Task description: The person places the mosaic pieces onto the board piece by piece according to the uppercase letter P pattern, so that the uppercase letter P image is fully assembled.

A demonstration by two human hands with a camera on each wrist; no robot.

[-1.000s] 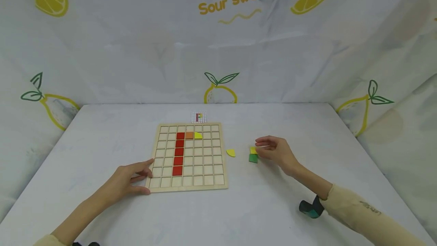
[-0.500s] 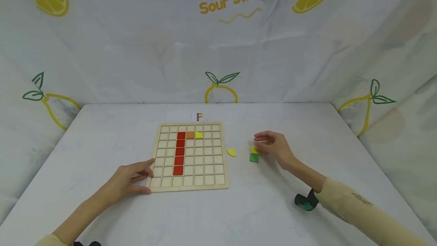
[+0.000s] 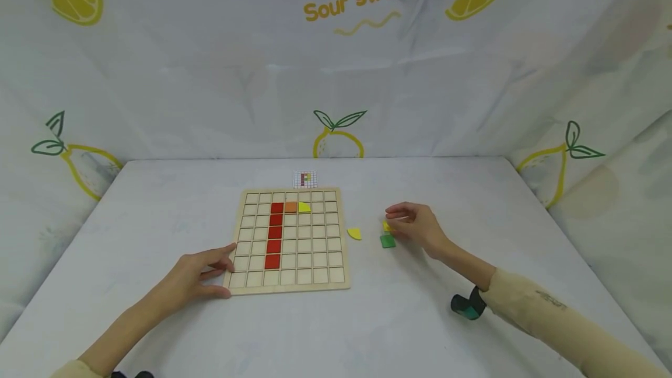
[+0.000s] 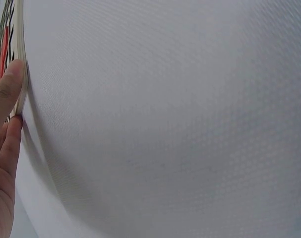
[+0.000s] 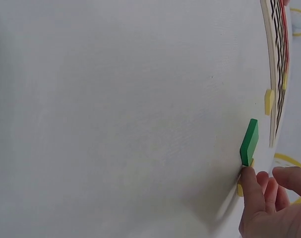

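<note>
Grid board and loose tiles during handwork on a white table. The left hand rested at the left edge of the wooden grid board, its digits apart, the thumb at the near corner and a fingertip farther up the rim. The right hand reached down to a yellow tile that lay on the table, to the right of the board and well apart from it. In the right wrist view one digit met this tile and another stood off from it; whether the tile was pinched could not be told. A green tile lay just on the near side of the yellow tile, and a yellow rounded piece lay near the board's right edge. On the board, five red tiles filled the third column from the second row down; an orange tile and a yellow corner piece continued the second row rightward. A small printed card lay just beyond the far edge.
</note>
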